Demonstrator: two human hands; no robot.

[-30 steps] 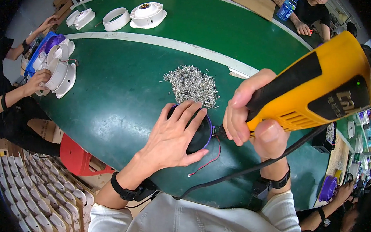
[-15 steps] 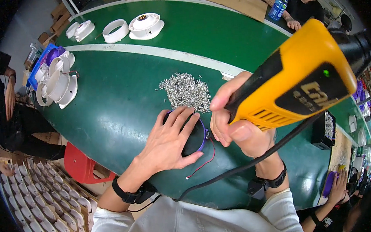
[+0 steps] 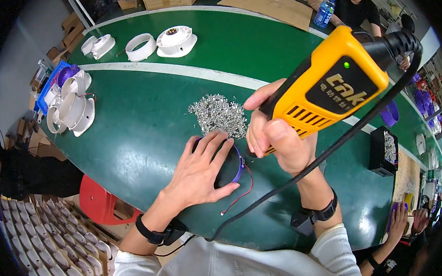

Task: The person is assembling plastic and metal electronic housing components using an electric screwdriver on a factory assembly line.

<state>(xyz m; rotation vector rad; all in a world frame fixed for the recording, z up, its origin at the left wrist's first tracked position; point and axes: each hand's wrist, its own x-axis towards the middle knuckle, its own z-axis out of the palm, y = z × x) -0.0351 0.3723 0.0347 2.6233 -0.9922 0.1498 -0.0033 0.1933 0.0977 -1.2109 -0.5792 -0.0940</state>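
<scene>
My left hand (image 3: 196, 170) is spread across a round black part with a purple rim (image 3: 237, 171), thumb on the near edge and fingers over the far side, gripping it against the green table. A thin red wire (image 3: 250, 184) with a small white plug runs from the rim's right side. In my right hand (image 3: 282, 139) is a yellow and black electric screwdriver (image 3: 329, 83), its green light lit and its black cable trailing down across the table. The tool's dark front end shows beneath my fingers, right of the purple rim; its tip is hard to make out. A heap of small silver screws (image 3: 218, 115) lies just beyond.
White ring-shaped housings (image 3: 75, 110) are stacked at the left, with more (image 3: 176, 41) at the back. A black box of screws (image 3: 383, 151) stands at the right. A red stool (image 3: 100, 198) is at the lower left. People sit around the table.
The screwdriver has come down and to the left with my right hand, closer to the table. My left hand stays on the purple-rimmed part. The whole view has shifted slightly.
</scene>
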